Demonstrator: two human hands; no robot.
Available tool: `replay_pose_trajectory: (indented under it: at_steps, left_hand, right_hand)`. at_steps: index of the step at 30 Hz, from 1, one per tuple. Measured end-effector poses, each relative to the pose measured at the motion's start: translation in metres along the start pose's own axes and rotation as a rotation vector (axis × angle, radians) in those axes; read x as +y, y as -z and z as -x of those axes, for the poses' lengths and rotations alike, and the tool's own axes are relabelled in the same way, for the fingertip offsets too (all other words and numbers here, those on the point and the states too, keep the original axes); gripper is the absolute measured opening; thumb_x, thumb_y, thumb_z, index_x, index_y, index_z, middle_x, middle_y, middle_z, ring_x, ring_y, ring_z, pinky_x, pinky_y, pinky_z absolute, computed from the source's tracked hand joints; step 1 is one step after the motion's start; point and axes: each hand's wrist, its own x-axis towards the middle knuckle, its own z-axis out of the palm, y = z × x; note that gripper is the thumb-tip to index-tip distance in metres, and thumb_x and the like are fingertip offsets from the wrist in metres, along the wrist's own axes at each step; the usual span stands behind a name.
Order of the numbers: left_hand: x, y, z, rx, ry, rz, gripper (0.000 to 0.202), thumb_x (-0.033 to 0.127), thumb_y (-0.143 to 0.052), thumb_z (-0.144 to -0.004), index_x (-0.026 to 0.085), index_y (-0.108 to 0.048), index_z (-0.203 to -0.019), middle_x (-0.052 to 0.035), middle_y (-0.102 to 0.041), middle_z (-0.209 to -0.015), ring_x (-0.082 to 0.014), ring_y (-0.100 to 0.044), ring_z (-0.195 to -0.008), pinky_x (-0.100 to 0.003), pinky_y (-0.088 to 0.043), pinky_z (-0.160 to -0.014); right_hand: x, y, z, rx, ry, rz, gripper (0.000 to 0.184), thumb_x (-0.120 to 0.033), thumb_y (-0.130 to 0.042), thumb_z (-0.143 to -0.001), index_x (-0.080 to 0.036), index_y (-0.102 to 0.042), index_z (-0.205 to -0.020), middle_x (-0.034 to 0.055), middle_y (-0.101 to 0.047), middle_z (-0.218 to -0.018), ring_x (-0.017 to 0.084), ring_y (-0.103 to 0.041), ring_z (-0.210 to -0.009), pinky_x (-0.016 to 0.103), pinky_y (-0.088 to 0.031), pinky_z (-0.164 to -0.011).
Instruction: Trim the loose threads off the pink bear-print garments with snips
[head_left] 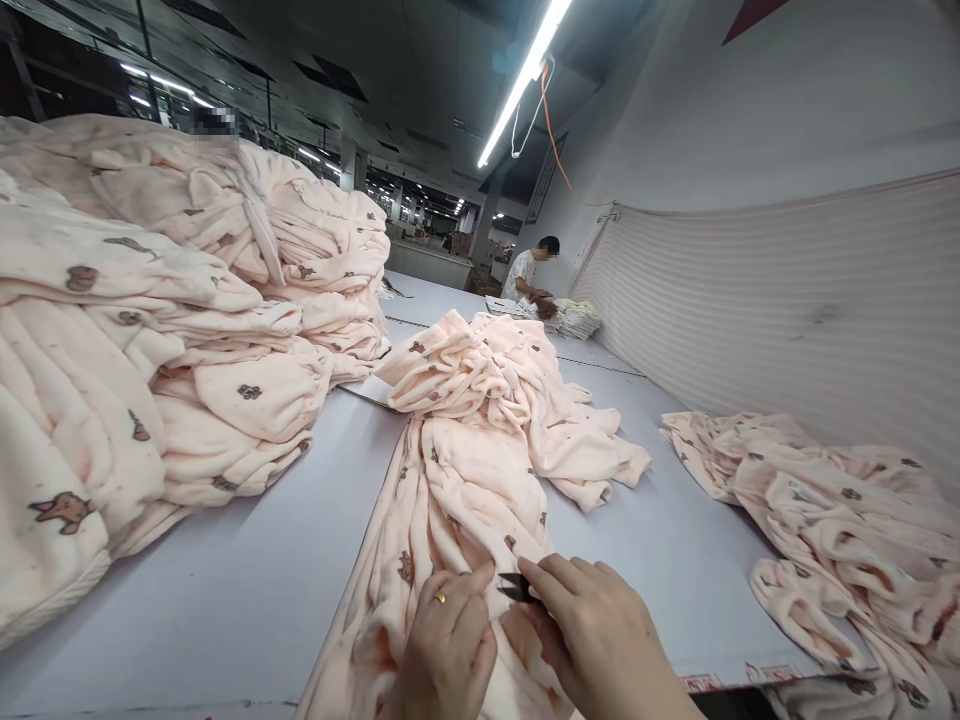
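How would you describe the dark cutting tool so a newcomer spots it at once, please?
On the pale table, follow the central pink fabric down to the right hand. Held there, the cutting tool juts toward the left hand, dark, pointed, unlike the fabric.

Your left hand (451, 640) curls its fingers just beside your right hand (596, 625), whose fingers close in a grip, both backs turned upward.

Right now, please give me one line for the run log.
left hand: on pink printed fabric | right hand: holds dark snips, blades apart | nearby: left pile, right pile
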Motion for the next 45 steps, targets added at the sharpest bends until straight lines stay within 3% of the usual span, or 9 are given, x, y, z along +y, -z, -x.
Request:
replay_pose_trajectory:
  at_steps: [4, 10, 13, 17, 21, 27, 31, 38, 45]
  left_hand:
    - [0.001, 0.001, -0.002, -0.028, -0.039, -0.033, 0.026, -0.006, -0.042, -0.074, 0.018, -0.049, -0.079, -0.0108, -0.069, -0.106, -0.0197, -0.064, -0.093, -0.039, -0.049, -0.084]
    - [0.003, -0.001, 0.006, -0.030, 0.084, 0.030, 0.024, -0.003, -0.044, -0.074, 0.021, -0.049, -0.078, -0.0095, -0.065, -0.114, -0.0218, -0.062, -0.098, -0.040, -0.048, -0.088]
    - [0.005, 0.000, 0.003, -0.039, 0.397, 0.253, 0.019, 0.003, -0.047, -0.075, 0.022, -0.050, -0.075, -0.0069, -0.066, -0.110, -0.0219, -0.062, -0.099, -0.034, -0.048, -0.086]
    - [0.002, 0.008, -0.018, -0.224, 0.956, 0.857, 0.013, 0.015, -0.050, -0.077, 0.024, -0.049, -0.086, 0.0042, -0.064, -0.067, -0.0124, -0.058, -0.059, -0.021, -0.043, -0.056]
    - [-0.002, 0.018, -0.037, -0.266, 1.224, 1.303, 0.022, 0.011, -0.055, -0.071, 0.022, -0.048, -0.089, 0.0032, -0.066, -0.075, -0.0105, -0.059, -0.061, -0.021, -0.042, -0.059]
    - [-0.005, 0.022, -0.041, -0.270, 1.205, 1.497, 0.035, 0.007, -0.063, -0.067, 0.021, -0.052, -0.098, -0.0008, -0.070, -0.082, -0.0146, -0.064, -0.069, -0.025, -0.045, -0.065]
    - [-0.009, 0.020, -0.044, -0.277, 1.146, 1.526, 0.042, 0.012, -0.069, -0.071, 0.022, -0.055, -0.109, -0.0036, -0.071, -0.095, -0.0169, -0.066, -0.081, -0.028, -0.048, -0.076]
    - [-0.020, 0.019, -0.037, -0.018, 1.308, 1.715, 0.070, -0.006, -0.051, -0.073, 0.033, -0.042, -0.131, -0.0004, -0.067, -0.112, -0.0132, -0.065, -0.094, -0.028, -0.051, -0.083]
    - [-0.008, 0.025, -0.037, 0.080, 1.401, 1.831, 0.067, 0.001, -0.044, -0.083, 0.034, -0.032, -0.140, -0.0034, -0.067, -0.113, -0.0152, -0.066, -0.096, -0.034, -0.050, -0.093]
  right_hand:
    - [-0.002, 0.005, -0.009, 0.069, 0.086, 0.151, 0.024, -0.017, -0.067, -0.071, -0.021, -0.064, -0.094, -0.0018, -0.066, -0.070, 0.018, -0.059, -0.058, 0.031, -0.032, -0.055]
    - [0.006, -0.005, 0.007, 0.007, -0.150, -0.077, 0.021, -0.024, -0.055, -0.084, -0.026, -0.060, -0.104, -0.0001, -0.068, -0.081, 0.017, -0.064, -0.064, 0.027, -0.041, -0.056]
    - [0.011, -0.023, 0.013, -0.054, -0.295, -0.310, 0.025, -0.017, -0.050, -0.080, -0.026, -0.058, -0.101, -0.0011, -0.069, -0.087, 0.016, -0.066, -0.071, 0.024, -0.046, -0.059]
    - [0.016, -0.043, -0.001, 0.080, -0.444, -0.403, 0.021, -0.013, -0.044, -0.079, -0.025, -0.057, -0.092, -0.0021, -0.068, -0.080, 0.016, -0.064, -0.068, 0.024, -0.045, -0.059]
    - [0.016, -0.044, -0.012, 0.063, -0.495, -0.545, 0.007, -0.021, -0.050, -0.083, -0.023, -0.055, -0.080, -0.0040, -0.060, -0.065, 0.015, -0.057, -0.058, 0.023, -0.043, -0.054]
    - [0.004, -0.025, 0.002, 0.004, -0.330, -0.733, 0.028, -0.024, -0.055, -0.085, -0.026, -0.063, -0.112, 0.0032, -0.066, -0.100, 0.017, -0.064, -0.086, 0.025, -0.049, -0.074]
    - [0.004, -0.024, -0.005, 0.087, -0.385, -0.739, 0.024, -0.029, -0.048, -0.091, -0.024, -0.070, -0.097, 0.0044, -0.068, -0.089, 0.019, -0.064, -0.081, 0.027, -0.048, -0.070]
    - [0.001, -0.038, 0.023, 0.173, -0.508, -1.031, 0.027, -0.041, -0.053, -0.089, -0.021, -0.070, -0.095, 0.0070, -0.069, -0.091, 0.022, -0.065, -0.086, 0.030, -0.051, -0.076]
    - [-0.032, -0.057, 0.043, 0.323, -0.353, -0.763, 0.027, -0.027, -0.050, -0.088, -0.025, -0.063, -0.112, 0.0063, -0.066, -0.098, 0.020, -0.064, -0.084, 0.028, -0.051, -0.072]
